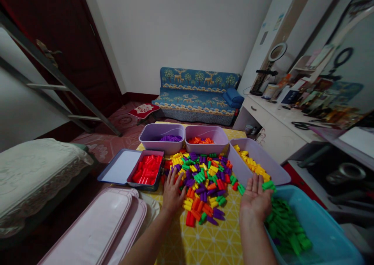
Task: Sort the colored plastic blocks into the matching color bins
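Loose plastic building pieces in green, yellow, orange, red and purple lie heaped on a yellow patterned tablecloth. My left hand rests at the pile's left side, palm down with its fingers spread. To the right, my right hand is turned palm up beside a blue tub of green pieces. A green piece sits between its thumb and fingers, close to the tub's rim. A lavender bin holding yellow pieces stands just beyond that hand.
Two more lavender bins stand at the back, one with purple pieces, one with orange. An open box of red pieces is at the left. Pale pink lids lie front left. A cluttered white desk flanks the right.
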`<state>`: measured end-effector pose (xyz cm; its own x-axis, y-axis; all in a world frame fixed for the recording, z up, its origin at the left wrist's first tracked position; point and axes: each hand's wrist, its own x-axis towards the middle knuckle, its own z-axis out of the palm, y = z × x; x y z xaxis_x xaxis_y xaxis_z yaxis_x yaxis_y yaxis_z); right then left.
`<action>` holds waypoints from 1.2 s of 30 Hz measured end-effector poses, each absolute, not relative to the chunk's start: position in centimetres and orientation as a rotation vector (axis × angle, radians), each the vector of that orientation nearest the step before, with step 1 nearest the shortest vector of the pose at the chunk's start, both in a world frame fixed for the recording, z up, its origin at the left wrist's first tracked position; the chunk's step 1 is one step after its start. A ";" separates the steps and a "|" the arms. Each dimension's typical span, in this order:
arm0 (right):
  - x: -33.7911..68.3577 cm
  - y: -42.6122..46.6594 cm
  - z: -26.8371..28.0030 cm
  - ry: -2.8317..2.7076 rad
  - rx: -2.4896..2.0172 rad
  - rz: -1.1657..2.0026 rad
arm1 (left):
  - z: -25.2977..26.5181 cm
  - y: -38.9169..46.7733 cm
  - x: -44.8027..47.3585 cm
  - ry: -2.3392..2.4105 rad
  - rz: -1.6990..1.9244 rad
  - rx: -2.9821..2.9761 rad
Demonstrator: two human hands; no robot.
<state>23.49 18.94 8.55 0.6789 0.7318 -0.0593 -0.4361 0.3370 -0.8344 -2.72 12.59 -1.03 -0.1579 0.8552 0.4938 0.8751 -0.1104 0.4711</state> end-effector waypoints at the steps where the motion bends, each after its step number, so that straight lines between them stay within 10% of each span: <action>1: 23.7 19.0 8.4 -0.364 -0.975 0.767 | -1.1 12.6 -2.7 -2.076 -1.141 -2.020; 16: 20.6 18.4 8.6 -0.412 -1.092 0.773 | -1.0 12.5 -2.7 -2.081 -1.156 -2.023; 28: 8.7 23.0 6.3 -2.241 -1.219 0.530 | -1.3 12.7 -2.8 -2.052 -1.184 -2.022; 36: 8.4 25.5 6.6 -2.425 -1.503 0.474 | -1.5 12.8 -2.8 -2.056 -1.163 -2.030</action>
